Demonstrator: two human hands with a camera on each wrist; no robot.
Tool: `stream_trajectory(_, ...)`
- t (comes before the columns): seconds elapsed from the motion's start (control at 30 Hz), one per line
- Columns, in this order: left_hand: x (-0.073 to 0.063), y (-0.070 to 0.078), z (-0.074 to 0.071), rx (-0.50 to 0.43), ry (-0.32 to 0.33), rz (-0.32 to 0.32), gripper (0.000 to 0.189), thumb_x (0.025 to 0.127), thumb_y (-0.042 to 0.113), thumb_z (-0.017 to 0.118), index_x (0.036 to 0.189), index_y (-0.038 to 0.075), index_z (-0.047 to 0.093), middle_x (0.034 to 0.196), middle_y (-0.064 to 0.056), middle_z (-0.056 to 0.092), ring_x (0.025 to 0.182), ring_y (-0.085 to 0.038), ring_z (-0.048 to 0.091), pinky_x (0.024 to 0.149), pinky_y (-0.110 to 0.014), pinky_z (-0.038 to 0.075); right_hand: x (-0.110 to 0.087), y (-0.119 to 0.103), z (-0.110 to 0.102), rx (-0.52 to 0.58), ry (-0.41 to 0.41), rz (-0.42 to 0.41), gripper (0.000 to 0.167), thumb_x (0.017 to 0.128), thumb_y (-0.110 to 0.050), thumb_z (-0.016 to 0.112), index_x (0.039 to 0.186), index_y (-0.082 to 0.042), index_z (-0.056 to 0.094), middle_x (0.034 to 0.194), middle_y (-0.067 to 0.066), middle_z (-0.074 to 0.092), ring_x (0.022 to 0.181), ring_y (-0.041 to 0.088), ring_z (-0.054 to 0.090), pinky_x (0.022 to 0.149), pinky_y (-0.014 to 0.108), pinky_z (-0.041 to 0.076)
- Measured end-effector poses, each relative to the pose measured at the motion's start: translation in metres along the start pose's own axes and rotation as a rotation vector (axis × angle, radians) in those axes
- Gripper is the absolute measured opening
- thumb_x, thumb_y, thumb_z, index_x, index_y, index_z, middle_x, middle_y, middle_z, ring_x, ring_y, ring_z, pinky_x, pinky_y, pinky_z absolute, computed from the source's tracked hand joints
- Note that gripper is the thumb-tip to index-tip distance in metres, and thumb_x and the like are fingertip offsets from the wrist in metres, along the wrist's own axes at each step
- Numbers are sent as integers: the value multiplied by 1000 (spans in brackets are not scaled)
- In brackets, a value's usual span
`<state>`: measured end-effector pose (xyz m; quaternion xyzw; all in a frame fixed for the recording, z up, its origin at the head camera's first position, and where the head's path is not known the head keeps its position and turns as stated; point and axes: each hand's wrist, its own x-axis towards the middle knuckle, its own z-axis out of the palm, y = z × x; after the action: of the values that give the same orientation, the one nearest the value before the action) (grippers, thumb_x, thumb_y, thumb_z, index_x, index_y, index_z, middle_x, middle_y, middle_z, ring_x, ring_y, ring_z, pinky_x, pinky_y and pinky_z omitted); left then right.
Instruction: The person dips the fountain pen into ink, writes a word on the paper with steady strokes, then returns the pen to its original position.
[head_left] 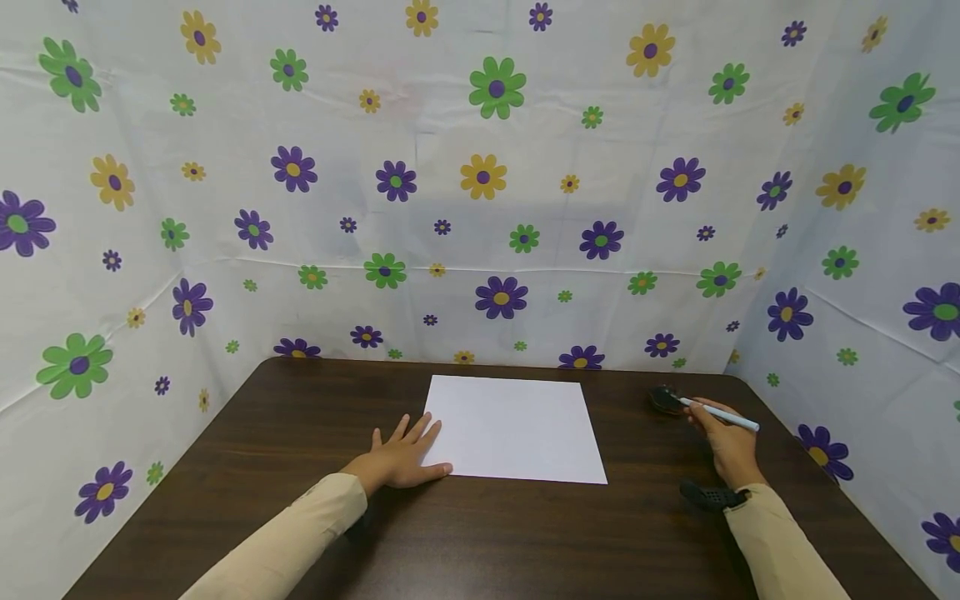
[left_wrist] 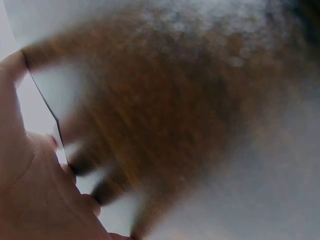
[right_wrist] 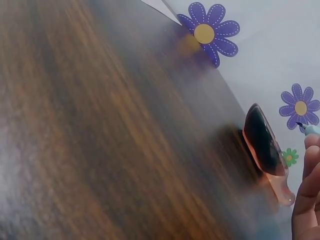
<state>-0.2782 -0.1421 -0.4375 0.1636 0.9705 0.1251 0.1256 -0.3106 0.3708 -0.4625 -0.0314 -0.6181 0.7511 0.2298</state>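
Note:
A blank sheet of white paper (head_left: 517,429) lies on the dark wooden table. My left hand (head_left: 402,461) rests with spread fingers at its left edge, fingertips and thumb over the border. At the far right, my right hand (head_left: 726,446) pinches a slim light-blue brush (head_left: 731,416) with a dark pointed tip (right_wrist: 300,124). Just left of that hand sits a small clear dish (head_left: 664,401) of dark liquid. Its short handle (right_wrist: 284,192) shows in the right wrist view, and the brush tip is close to the dish.
The brown table (head_left: 300,433) reaches back to a white curtain (head_left: 435,225) printed with flowers, which also hangs at both sides. A black strap (head_left: 712,496) is on the right wrist.

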Motion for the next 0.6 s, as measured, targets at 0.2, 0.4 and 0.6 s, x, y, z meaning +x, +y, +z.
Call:
stream_trajectory(0.2,-1,1,-2,2,-3,-1,85,89,66,47,154,18,21,161,-6,11,146,-41,7,103,-75,3,6,-1,4,-123,4,-1,18,86,-7,71,102,0,72,74,-8,72,67,4,68,62,15,53)
stream_trajectory(0.4,-3,2,-3,1,-2,1,84,89,66,47,154,19,21,161,-6,12,146,-41,7,103,-75,3,14,-11,9,-273,44,64,6,86,-9,71,91,-10,73,68,-13,69,64,2,67,62,17,54)
stream_trajectory(0.6,-2,2,-2,-6,-6,2,85,89,66,47,154,19,21,161,-6,12,146,-41,7,103,-75,3,27,-25,12,-666,12,86,35,88,-21,69,112,4,67,64,-18,66,65,3,67,58,16,51)
